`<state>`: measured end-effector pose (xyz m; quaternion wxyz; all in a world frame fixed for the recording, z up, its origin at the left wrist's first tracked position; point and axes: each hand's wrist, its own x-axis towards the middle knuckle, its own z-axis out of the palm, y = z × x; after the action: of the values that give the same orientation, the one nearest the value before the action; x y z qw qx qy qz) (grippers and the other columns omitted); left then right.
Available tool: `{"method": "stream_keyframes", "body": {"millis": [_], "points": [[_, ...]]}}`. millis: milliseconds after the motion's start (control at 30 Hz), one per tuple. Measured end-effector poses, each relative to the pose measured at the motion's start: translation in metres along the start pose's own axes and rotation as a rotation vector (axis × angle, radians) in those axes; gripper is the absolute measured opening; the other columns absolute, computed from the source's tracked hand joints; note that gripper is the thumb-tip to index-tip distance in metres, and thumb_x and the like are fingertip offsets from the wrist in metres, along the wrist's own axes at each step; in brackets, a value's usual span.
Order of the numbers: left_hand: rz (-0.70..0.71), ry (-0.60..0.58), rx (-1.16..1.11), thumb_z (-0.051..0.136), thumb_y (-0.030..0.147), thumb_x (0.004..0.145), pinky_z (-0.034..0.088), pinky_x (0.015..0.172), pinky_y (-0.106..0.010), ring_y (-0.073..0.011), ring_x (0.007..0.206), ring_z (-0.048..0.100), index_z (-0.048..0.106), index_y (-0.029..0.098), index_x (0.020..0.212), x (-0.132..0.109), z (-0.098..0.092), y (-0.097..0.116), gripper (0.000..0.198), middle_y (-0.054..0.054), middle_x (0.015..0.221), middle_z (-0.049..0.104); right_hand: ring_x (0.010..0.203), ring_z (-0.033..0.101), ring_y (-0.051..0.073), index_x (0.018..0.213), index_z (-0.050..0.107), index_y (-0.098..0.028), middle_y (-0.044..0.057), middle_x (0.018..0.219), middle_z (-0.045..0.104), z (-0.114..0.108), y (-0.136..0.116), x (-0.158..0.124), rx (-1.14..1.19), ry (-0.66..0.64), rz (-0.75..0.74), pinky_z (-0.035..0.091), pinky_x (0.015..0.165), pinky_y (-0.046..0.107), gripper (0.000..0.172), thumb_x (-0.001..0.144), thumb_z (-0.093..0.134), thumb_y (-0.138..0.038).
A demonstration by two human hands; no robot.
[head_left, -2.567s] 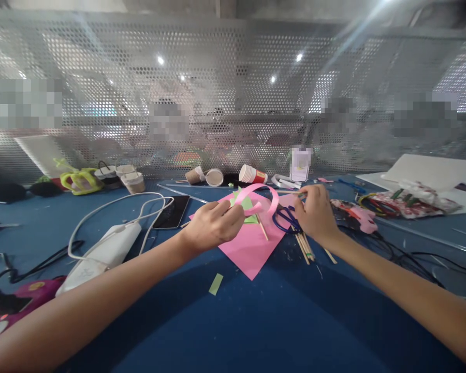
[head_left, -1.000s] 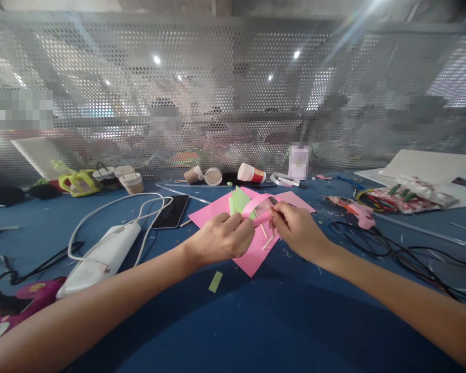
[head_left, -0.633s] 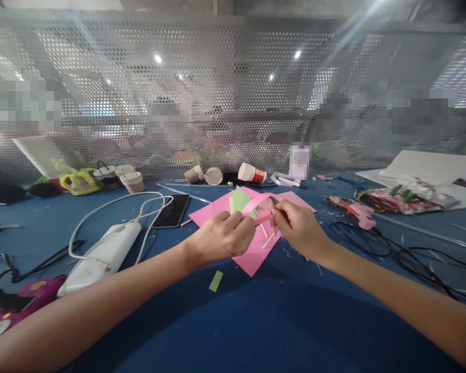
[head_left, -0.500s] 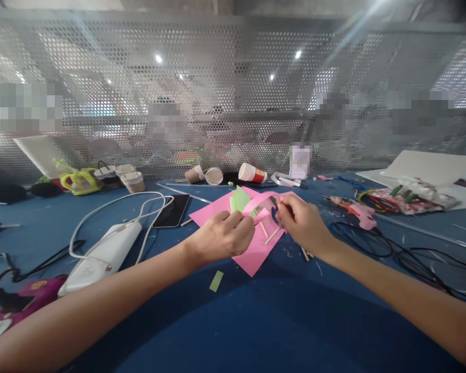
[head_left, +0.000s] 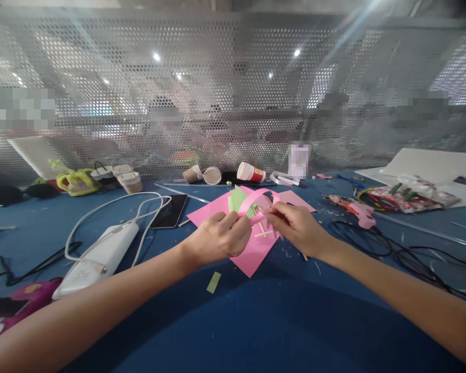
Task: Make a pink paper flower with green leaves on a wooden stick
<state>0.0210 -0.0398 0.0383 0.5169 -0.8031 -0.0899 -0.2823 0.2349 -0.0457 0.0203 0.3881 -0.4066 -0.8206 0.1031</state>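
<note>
At the centre of the frame a pink paper strip (head_left: 262, 194) is held between both hands, just above a pink sheet (head_left: 252, 251) that lies flat on the blue table (head_left: 256, 321). The left hand (head_left: 217, 238) is curled nearly closed, and one end of the strip is pinched between its thumb and fingers. The right hand (head_left: 297, 228) is also drawn together, its fingertips pinched on the other end of the strip.

The strip is already bent into an arched loop and its two ends are brought close together between the hands. Whether the ends are joined cannot be told. A thin wooden stick (head_left: 263, 233) is seen just below the fingertips, over the sheet. It cannot be told whether it is gripped or only lies there.

A piece of green paper (head_left: 237, 199) lies behind the left hand's fingers, and a small green scrap (head_left: 213, 282) lies apart on the table, lower in the frame. A pink glue gun (head_left: 353, 207) rests untouched to the right, well apart from the hands. A phone (head_left: 170, 211) and a white power bank (head_left: 97, 256) lie to the left.
</note>
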Motion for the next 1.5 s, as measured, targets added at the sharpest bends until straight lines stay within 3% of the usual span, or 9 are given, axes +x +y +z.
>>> {"method": "stream_keyframes", "body": {"millis": [233,433,833,1033,1200,1333,1500], "points": [[0.028,-0.006,-0.029,0.056,0.003,0.077,0.023,0.041,-0.028,-0.0092,0.051,0.040,0.047,0.016,0.063,0.002,-0.005,0.003,0.021,0.003,0.060,0.044,0.044,0.042,0.009,0.064,0.040,-0.021,-0.004,0.050,0.046,0.004,-0.007,-0.003,-0.021,0.031,0.009,0.029,0.047,0.025,0.034,0.095,0.040,-0.037],[0.032,0.029,-0.042,0.058,0.007,0.079,0.025,0.041,-0.028,-0.0089,0.052,0.041,0.050,0.014,0.065,0.004,-0.007,0.004,0.018,0.002,0.060,0.045,0.043,0.042,0.009,0.068,0.042,-0.021,-0.005,0.050,0.047,0.004,-0.009,-0.003,0.049,0.016,0.035,0.030,0.045,0.024,0.034,0.093,0.042,-0.042],[0.044,-0.006,-0.031,0.057,0.004,0.076,0.024,0.039,-0.028,-0.0090,0.049,0.043,0.044,0.017,0.062,0.001,-0.002,0.002,0.023,0.003,0.058,0.044,0.053,0.058,0.013,0.070,0.049,-0.019,0.001,0.060,0.063,0.003,-0.006,0.000,-0.057,-0.013,0.008,0.039,0.056,0.028,0.033,0.097,0.033,-0.031],[0.013,-0.002,-0.029,0.058,0.005,0.075,0.024,0.040,-0.028,-0.0091,0.050,0.043,0.044,0.017,0.061,0.002,-0.002,0.002,0.024,0.003,0.059,0.044,0.053,0.058,0.015,0.072,0.048,-0.020,0.003,0.060,0.061,0.004,-0.002,-0.001,-0.081,0.046,0.064,0.041,0.055,0.029,0.030,0.096,0.033,-0.030],[-0.020,-0.002,-0.024,0.056,0.005,0.077,0.025,0.041,-0.027,-0.0091,0.050,0.042,0.049,0.015,0.065,-0.002,0.001,0.003,0.017,0.003,0.059,0.047,0.050,0.057,0.012,0.069,0.048,-0.020,0.000,0.057,0.058,-0.003,0.012,0.005,0.090,0.157,0.159,0.043,0.054,0.026,0.036,0.097,0.034,-0.038],[-0.012,-0.009,-0.035,0.057,0.005,0.077,0.025,0.041,-0.027,-0.0096,0.050,0.042,0.052,0.014,0.068,-0.003,0.001,0.003,0.014,0.003,0.059,0.048,0.048,0.056,0.012,0.068,0.049,-0.019,0.000,0.056,0.058,-0.004,0.013,0.004,0.209,0.104,0.169,0.043,0.050,0.025,0.041,0.096,0.034,-0.045],[0.035,0.018,-0.057,0.059,0.008,0.079,0.026,0.041,-0.027,-0.0096,0.053,0.043,0.051,0.015,0.063,-0.001,-0.002,0.004,0.019,0.001,0.060,0.050,0.051,0.058,0.012,0.072,0.049,-0.020,0.000,0.059,0.061,0.002,0.001,-0.003,0.222,0.002,0.128,0.044,0.053,0.025,0.034,0.094,0.041,-0.044]]}}
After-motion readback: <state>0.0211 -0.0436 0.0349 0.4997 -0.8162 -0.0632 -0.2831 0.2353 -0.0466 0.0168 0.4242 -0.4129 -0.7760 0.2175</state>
